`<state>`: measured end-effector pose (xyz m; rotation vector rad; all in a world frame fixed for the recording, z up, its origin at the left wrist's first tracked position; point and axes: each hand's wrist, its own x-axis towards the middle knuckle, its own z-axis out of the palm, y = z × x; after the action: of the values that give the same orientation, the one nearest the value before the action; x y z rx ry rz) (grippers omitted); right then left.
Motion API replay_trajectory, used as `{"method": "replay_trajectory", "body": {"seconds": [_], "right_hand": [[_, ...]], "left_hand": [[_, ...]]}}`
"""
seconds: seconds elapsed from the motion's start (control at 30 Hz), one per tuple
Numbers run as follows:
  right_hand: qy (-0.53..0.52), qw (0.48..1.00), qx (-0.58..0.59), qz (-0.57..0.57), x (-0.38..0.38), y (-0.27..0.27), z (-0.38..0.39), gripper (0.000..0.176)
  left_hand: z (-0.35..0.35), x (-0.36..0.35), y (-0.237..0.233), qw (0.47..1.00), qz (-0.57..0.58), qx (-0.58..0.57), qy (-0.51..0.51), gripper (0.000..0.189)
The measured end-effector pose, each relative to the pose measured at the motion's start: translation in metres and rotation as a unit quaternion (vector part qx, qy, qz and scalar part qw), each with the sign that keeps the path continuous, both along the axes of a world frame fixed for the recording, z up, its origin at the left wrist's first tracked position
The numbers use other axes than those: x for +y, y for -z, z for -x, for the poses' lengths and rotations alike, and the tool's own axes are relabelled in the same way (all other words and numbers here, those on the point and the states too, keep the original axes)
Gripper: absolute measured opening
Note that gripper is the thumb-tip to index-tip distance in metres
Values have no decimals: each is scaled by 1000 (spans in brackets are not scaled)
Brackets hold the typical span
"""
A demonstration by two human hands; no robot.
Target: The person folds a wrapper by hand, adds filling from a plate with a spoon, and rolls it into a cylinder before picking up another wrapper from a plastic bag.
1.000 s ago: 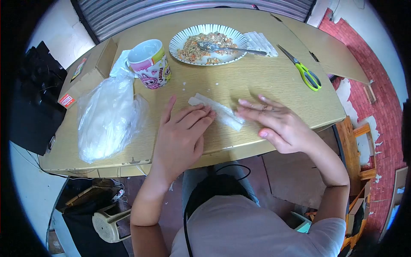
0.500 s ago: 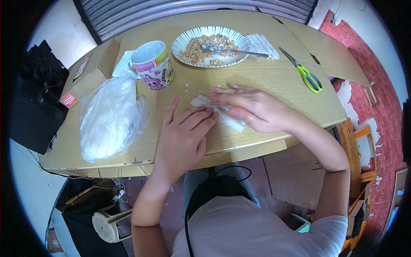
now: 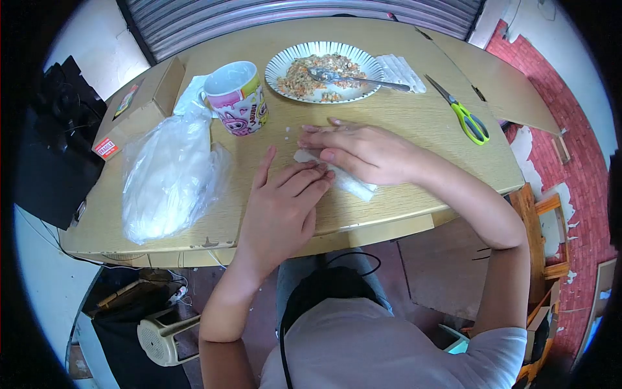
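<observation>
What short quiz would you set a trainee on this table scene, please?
1. True or false: a spoon rests in the plate of food.
2. What lies under the fingers of the left hand and the right hand? A, a white roll; B, a knife; C, a phone.
3. What stands between the plastic bag and the plate?
Key: 1 true; 2 A; 3 the mug.
</observation>
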<state>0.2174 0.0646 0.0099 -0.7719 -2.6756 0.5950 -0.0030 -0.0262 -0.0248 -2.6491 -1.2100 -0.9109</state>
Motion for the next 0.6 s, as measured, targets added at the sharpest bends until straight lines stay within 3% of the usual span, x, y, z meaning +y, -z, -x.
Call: {"method": "replay_trajectory", "body": {"seconds": [0.27, 0.37, 0.6], "right_hand": [[-5, 981, 26, -191, -24, 2, -27, 46], [-12, 996, -6, -90, -32, 0, -39, 47], [0, 993, 6, -118, -40, 0, -44, 44]], "left_hand": [[-1, 0, -1, 1000, -7, -7, 5, 40], [-1, 0, 0, 1000, -9, -6, 3, 41], [-1, 0, -1, 1000, -4, 1, -4, 40]]}}
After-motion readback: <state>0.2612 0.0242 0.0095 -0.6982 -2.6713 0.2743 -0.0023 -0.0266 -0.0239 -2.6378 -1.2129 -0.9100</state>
